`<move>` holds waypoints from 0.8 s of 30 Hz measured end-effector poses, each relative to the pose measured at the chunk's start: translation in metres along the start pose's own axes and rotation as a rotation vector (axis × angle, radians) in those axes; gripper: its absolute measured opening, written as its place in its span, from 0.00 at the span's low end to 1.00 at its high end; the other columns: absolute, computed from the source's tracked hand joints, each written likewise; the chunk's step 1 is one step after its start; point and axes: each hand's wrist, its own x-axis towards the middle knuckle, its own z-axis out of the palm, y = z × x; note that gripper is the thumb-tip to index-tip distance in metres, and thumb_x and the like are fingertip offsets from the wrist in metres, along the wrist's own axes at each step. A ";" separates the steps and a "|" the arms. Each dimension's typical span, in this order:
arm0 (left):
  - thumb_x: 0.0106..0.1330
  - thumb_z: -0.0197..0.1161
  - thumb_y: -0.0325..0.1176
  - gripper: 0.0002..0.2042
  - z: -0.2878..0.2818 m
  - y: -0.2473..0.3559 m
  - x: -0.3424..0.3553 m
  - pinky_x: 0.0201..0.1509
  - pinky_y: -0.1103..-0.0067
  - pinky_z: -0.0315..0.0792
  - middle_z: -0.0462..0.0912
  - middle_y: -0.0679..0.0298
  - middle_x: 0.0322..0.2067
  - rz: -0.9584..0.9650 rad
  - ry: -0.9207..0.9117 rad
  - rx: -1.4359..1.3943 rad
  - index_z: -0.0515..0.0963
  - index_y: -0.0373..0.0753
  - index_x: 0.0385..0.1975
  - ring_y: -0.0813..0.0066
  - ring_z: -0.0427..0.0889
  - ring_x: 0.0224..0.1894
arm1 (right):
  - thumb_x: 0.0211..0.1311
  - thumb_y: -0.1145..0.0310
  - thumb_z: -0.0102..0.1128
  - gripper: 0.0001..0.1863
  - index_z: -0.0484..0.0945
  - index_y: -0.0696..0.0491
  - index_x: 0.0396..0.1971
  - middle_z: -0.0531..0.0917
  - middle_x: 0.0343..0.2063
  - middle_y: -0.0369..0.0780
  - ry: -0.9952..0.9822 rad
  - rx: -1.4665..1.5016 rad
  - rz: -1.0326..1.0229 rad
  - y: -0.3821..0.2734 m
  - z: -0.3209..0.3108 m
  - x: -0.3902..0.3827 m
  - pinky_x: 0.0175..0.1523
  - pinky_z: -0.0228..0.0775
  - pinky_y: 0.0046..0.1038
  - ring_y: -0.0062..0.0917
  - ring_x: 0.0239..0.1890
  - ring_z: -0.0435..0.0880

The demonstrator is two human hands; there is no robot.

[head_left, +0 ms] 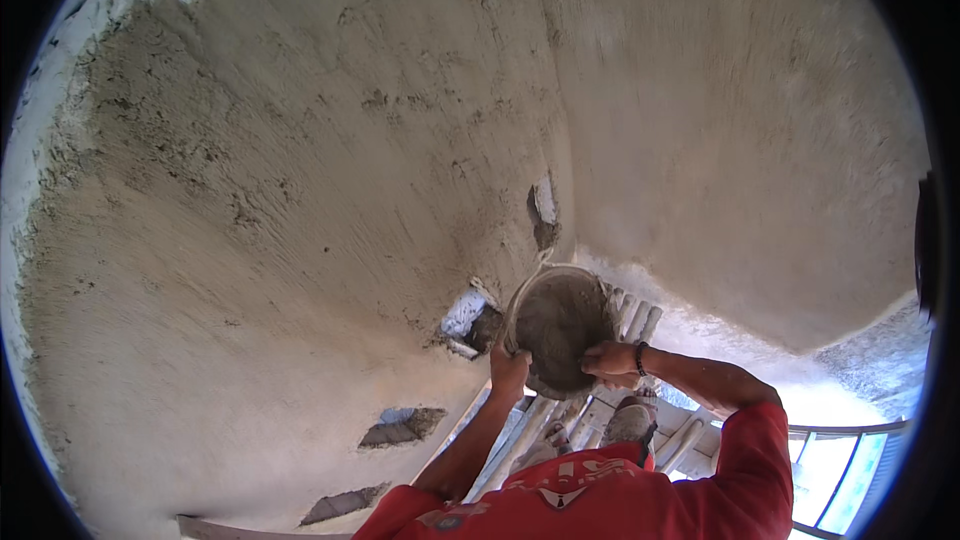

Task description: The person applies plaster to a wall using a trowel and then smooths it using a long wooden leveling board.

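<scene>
1. Head view: the left hand point(510, 370) gripped the near-left edge of a round basin point(512, 315), its thumb laid over the rim.
2. The right hand point(612, 360) was at the basin's right side, fingers curled; with those fingers so small and dark, I could not tell whether they clasped the rim or something else.
3. The basin was therefore between the two hands and reached beyond them, its open mouth facing the camera and grey-brown mortar point(560, 325) coating its inside.
4. A dark beaded bracelet point(641, 358) circled the wrist just behind the right hand.
5. Just left of the left hand, a rough-edged hole point(470, 320) broke the plastered wall point(250, 190), which spread far out on that side.
6. Beyond both hands, a narrower gap point(543, 210) opened near the corner where that wall met a smoother wall point(730, 140).
7. Pale round poles point(650, 320) showed beyond the right hand, past the basin's edge.
8. Below the hands, toward the body, were a shoe point(630, 422) and the person's red shirt point(620, 495).
9. Well to the right of the right hand, a curved railing point(850, 431) crossed a bright area.
</scene>
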 end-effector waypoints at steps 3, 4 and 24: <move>0.37 0.50 0.15 0.33 0.004 0.006 0.002 0.47 0.77 0.69 0.75 0.60 0.45 -0.040 0.098 0.053 0.66 0.31 0.53 0.69 0.74 0.45 | 0.60 0.56 0.51 0.12 0.69 0.50 0.34 0.75 0.18 0.38 -0.067 0.285 -0.064 -0.012 0.018 -0.018 0.17 0.67 0.25 0.22 0.16 0.75; 0.36 0.50 0.15 0.33 0.003 0.008 0.004 0.47 0.76 0.69 0.75 0.61 0.45 -0.011 0.102 0.003 0.65 0.32 0.53 0.69 0.74 0.45 | 0.60 0.56 0.52 0.12 0.69 0.49 0.34 0.75 0.18 0.38 -0.083 0.358 -0.107 -0.015 0.021 -0.022 0.17 0.67 0.24 0.21 0.16 0.75; 0.34 0.51 0.16 0.32 -0.017 0.027 0.015 0.46 0.76 0.68 0.76 0.61 0.42 -0.057 0.206 -0.176 0.68 0.34 0.50 0.67 0.74 0.43 | 0.57 0.66 0.44 0.18 0.65 0.57 0.47 0.73 0.20 0.40 0.080 0.998 -0.571 -0.087 0.039 -0.115 0.18 0.65 0.23 0.24 0.15 0.71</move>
